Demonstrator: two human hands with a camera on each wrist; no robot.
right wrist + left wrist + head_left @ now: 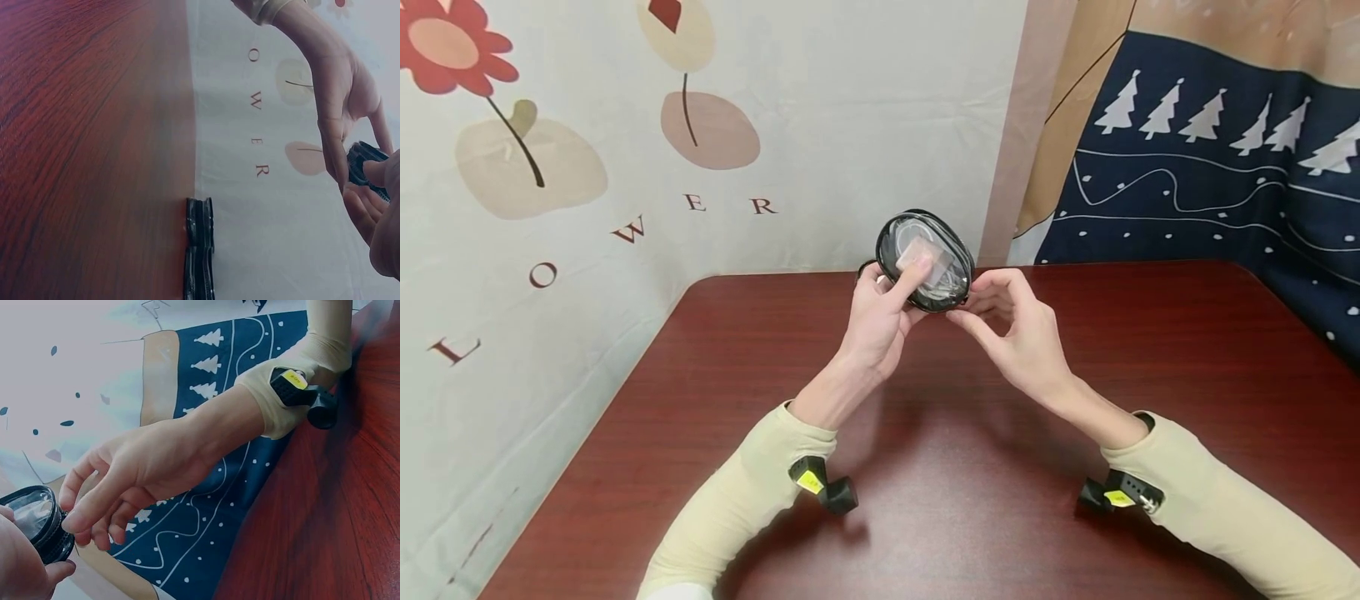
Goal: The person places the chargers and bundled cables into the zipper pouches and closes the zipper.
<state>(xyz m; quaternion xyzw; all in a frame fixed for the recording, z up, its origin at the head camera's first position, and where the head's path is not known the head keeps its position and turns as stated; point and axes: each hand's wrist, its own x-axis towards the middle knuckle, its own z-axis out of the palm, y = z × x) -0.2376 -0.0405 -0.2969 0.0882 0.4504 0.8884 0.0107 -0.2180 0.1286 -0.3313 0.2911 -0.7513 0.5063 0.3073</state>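
A small rounded pouch (952,265) with clear faces, black trim and a zip edge is held above the far side of the table. Pale, coiled-looking contents and a whitish square show through its front. My left hand (877,321) grips it from the left, thumb pressed on the clear face and fingers behind. At the lower right edge, my right hand (1026,337) pinches the rim with thumb and forefinger; its other fingers curl loosely. In the left wrist view, those fingertips meet the pouch's zip side (57,532). Whether they hold a zip pull is too small to tell.
The dark red wooden table (985,517) spreads beneath both forearms. Behind it hang a pale flower-print cloth (865,100) and a navy cloth with white trees (1187,183). A black-edged object (200,250) appears along the table edge in the right wrist view; its kind is unclear.
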